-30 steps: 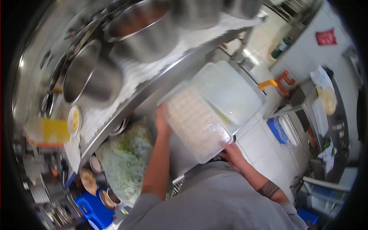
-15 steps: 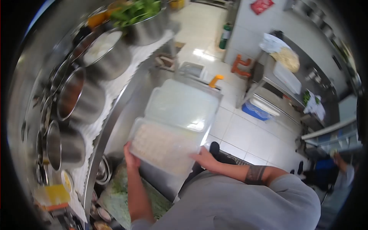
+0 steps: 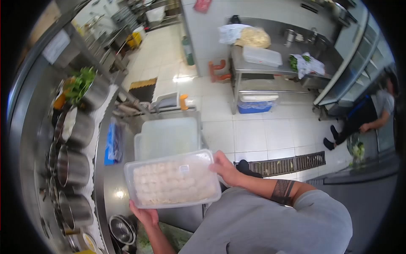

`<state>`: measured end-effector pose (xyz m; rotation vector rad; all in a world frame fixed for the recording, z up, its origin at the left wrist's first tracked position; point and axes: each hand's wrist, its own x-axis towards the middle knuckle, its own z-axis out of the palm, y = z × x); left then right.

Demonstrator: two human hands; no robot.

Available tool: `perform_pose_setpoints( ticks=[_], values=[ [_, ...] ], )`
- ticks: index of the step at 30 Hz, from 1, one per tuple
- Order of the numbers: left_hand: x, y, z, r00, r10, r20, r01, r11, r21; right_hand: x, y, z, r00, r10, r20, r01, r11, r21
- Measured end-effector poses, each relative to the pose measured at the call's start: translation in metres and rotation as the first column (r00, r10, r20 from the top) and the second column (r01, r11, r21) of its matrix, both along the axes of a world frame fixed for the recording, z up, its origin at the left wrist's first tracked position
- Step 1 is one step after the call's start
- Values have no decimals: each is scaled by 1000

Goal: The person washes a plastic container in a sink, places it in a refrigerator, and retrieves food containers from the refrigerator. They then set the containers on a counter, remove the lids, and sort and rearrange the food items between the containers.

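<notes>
Between my two hands is a translucent plastic food container (image 3: 173,204) with its lid on, held close to my body. Rows of pale, rounded pieces show through it, and a small white label sits on top. My left hand (image 3: 146,213) grips the near-left corner, its fingers partly under the container. On the right end, my right hand (image 3: 226,168) is closed around the edge, thumb toward the lid. Just beyond it, more translucent containers (image 3: 169,133) rest on the steel counter, partly covered by the held one.
Several steel pots (image 3: 74,165) line a shelf at left, with leafy greens (image 3: 82,86) in the farthest. A blue packet (image 3: 112,143) and metal bowls (image 3: 122,228) are nearer. Across the tiled floor stands a steel table (image 3: 287,63). A co-worker (image 3: 372,110) is at far right, near a floor drain (image 3: 287,164).
My view has swung to the right. The container is raised and turned, now apart from the others behind it. A co-worker shows more fully at right.
</notes>
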<state>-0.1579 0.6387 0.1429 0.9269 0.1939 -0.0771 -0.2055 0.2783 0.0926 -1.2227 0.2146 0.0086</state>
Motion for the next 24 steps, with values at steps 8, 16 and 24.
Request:
perform_pose_setpoints(
  ticks=[8, 16, 24],
  values=[
    [62, -113, 9, 799, -597, -68, 599, 801, 9, -60, -125, 50, 910, -396, 123, 375, 912, 165],
    [29, -343, -26, 485, -851, -202, 873, 485, 53, -200, -242, 22, 635, -761, -132, 762, 589, 269],
    [-77, -552, -57, 105, -959, -263, 994, 105, 12, -377, -351, -5, 492, -829, -264, 822, 343, 454]
  ],
)
